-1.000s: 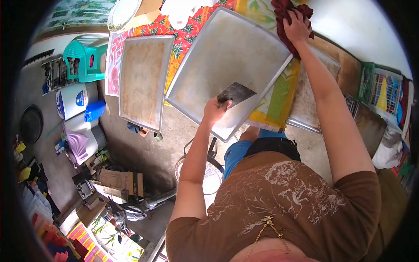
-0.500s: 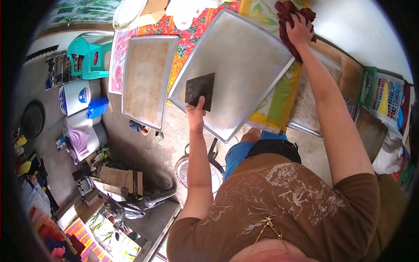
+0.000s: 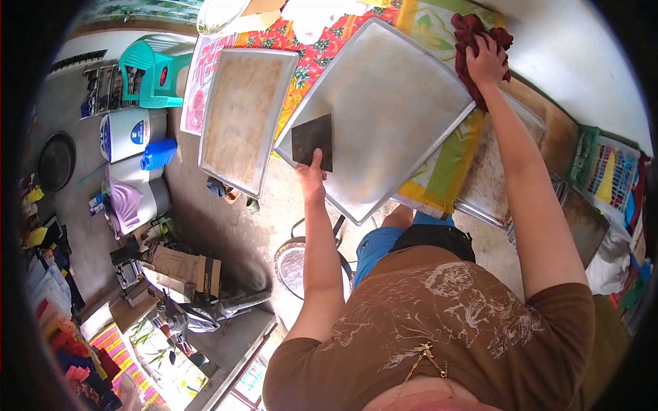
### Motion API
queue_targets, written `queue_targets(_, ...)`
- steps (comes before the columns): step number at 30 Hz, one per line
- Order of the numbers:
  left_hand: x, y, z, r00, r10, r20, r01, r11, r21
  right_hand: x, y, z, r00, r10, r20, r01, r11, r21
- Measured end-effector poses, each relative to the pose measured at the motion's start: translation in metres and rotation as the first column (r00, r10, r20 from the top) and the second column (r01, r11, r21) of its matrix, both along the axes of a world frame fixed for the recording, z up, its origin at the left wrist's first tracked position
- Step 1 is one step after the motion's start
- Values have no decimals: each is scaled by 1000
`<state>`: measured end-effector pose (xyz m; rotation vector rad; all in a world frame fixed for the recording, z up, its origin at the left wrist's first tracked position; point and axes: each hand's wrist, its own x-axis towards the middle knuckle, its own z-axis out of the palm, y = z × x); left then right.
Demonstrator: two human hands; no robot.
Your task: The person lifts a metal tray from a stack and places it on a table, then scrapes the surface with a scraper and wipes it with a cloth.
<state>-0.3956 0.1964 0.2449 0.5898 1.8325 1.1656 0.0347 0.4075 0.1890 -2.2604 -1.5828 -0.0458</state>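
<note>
My left hand [image 3: 312,179] grips a dark, flat, square plate [image 3: 312,140] by its lower edge, thumb on top. The plate overlaps the left corner of a large silver baking tray [image 3: 391,109], which lies turned at an angle on the table. Beyond the tray's right corner, my right hand [image 3: 485,63] has its fingers spread over a crumpled dark red cloth [image 3: 473,34]. Part of the cloth hangs down beside the tray's edge.
A second baking tray [image 3: 243,113] with brownish stains lies to the left. More stained trays [image 3: 500,164] sit at the right, near a green basket [image 3: 582,147]. A round stool [image 3: 291,264] stands below the table, and a teal chair [image 3: 147,75] at the far left.
The view has shifted slightly, moving the table and trays rightward in it. The dark plate sits a little nearer the large tray's left corner. My right hand stays on the cloth.
</note>
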Motion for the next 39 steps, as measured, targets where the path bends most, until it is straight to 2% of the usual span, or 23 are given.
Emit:
queue_targets(6,-3,7,-15,997,-10,-75,6,999,-45,1,0,-2,1000,4,-2,-4,1000,8)
queue_targets(12,0,12,-7,993,-104,-54,101,993,-59,0,-1,1,1000,3,-3,-3,1000,1)
queue_targets(27,0,15,-11,995,-88,-55,83,992,-90,0,-1,0,1000,11,-4,-11,1000,18)
queue_targets(29,-1,13,-10,973,-183,-143,162,976,-148,0,0,-1,1000,13,-5,-13,1000,22)
queue_targets(31,-1,13,-10,962,-209,-176,178,968,-178,1,0,-1,1000,15,-7,-14,999,32)
queue_targets(33,-2,12,-13,973,-167,-157,138,975,-175,0,-1,0,1000,9,-13,-9,1000,26)
queue_targets(34,-1,12,-17,980,-140,-141,141,990,-4,0,-1,0,1000,5,-15,-4,1000,23)
queue_targets(37,0,14,-19,957,-256,-140,270,958,98,1,0,-1,1000,16,-9,-16,1000,17)
queue_targets(39,-5,15,-19,952,-249,-176,259,965,38,1,0,-1,1000,15,-7,-15,1000,6)
